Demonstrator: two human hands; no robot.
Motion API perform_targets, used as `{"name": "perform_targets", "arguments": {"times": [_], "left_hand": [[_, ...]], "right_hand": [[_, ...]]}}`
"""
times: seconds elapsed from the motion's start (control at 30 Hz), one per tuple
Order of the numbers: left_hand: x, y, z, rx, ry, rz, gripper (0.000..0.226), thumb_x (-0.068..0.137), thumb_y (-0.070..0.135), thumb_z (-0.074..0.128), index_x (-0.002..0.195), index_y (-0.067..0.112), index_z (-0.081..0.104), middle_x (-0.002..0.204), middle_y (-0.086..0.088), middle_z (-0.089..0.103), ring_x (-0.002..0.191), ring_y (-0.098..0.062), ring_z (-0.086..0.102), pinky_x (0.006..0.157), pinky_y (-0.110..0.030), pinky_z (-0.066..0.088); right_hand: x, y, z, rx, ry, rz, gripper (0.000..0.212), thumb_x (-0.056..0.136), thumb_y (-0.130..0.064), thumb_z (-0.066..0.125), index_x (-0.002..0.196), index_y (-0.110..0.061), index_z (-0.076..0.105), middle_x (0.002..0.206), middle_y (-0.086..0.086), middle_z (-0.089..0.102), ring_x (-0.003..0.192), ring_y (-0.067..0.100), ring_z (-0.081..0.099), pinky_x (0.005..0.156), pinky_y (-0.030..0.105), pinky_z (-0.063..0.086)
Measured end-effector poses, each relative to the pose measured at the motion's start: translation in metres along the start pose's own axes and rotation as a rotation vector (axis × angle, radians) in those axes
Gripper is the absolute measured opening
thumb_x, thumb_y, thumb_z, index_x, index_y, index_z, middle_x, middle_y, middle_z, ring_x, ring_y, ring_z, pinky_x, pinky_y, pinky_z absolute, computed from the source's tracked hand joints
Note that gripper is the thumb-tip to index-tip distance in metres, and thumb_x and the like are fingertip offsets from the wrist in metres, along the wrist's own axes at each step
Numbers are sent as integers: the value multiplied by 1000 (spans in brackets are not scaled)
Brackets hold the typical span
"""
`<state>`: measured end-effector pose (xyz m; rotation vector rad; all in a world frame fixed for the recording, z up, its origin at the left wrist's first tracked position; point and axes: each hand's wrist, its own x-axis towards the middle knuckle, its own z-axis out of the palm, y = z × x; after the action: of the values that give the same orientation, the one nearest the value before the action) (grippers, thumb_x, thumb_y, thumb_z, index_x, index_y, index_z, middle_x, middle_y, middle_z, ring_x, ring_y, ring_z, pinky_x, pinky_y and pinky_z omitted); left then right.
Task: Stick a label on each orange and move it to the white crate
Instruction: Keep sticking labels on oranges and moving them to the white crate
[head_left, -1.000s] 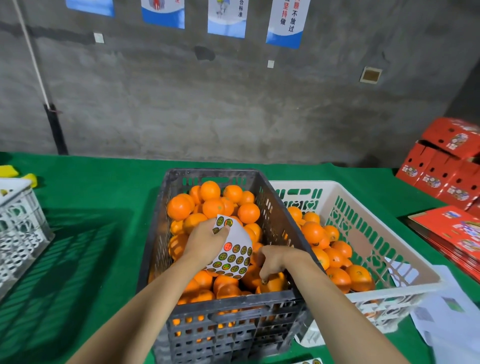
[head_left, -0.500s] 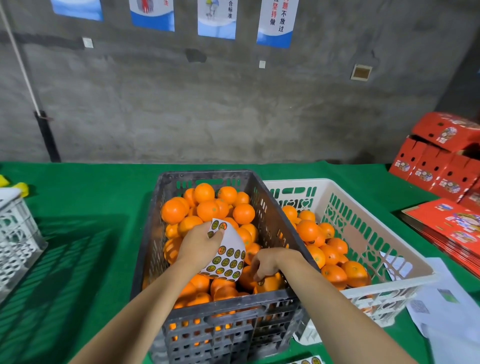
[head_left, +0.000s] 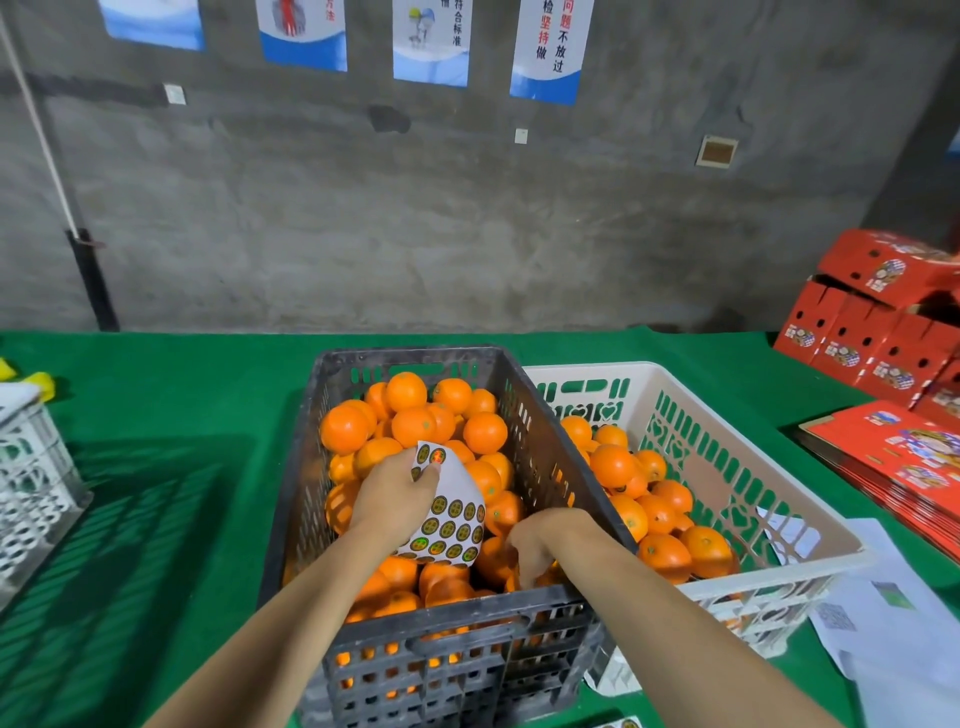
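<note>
Over the black crate (head_left: 415, 358), left hand (head_left: 395, 499) pinches the sticker sheet (head_left: 452, 525) — right hand (head_left: 545, 535) curls fingers down among the oranges (head_left: 415, 426), grip impossible to tell.

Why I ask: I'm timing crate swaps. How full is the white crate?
Partly full. The white crate holds oranges in a low pile well below its rim, its right inner wall bare.
</note>
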<state>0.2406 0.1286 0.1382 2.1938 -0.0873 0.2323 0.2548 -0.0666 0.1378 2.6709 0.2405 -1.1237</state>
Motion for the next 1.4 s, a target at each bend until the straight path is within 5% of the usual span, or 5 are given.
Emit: {"name": "perform_targets", "arguments": {"times": [0.33,0.5,0.77,1.13,1.4], "left_hand": [[-5,1,-5,307,176,160,37,103,30,46,69,23,36,55,7,42,48,-9,41,42,-28,22],[-7,6,-14,300,475,158,24,102,24,47,79,19,48,61,4,50,53,-17,48,43,-23,22],[-6,6,-10,207,420,180,25,105,29,40,81,24,46,67,9,51,59,-14,54,45,-23,28],[-3,8,-8,-160,317,-94,41,105,38,37,74,16,53,70,-1,65,67,-19,65,60,-40,55],[1,12,-7,-535,2,-330,23,103,24,49,94,8,63,86,-8,66,78,-25,63,71,-32,50]], "right_hand": [[-6,-2,0,6,27,-105,50,92,-36,54,137,-13,47,129,15,52,104,34,54,88,46,48],[-3,-6,-5,319,574,-170,60,97,-61,39,134,-14,40,134,20,42,123,41,42,98,49,40],[-18,12,-20,310,1528,253,46,87,-13,69,131,-11,58,138,28,47,129,47,42,105,56,37],[-9,31,-13,684,1221,642,41,86,-21,57,125,-8,53,141,23,41,127,46,34,107,55,23],[-13,6,-11,369,1357,89,29,91,-28,53,112,-12,63,122,10,56,116,32,48,96,44,39]]}}
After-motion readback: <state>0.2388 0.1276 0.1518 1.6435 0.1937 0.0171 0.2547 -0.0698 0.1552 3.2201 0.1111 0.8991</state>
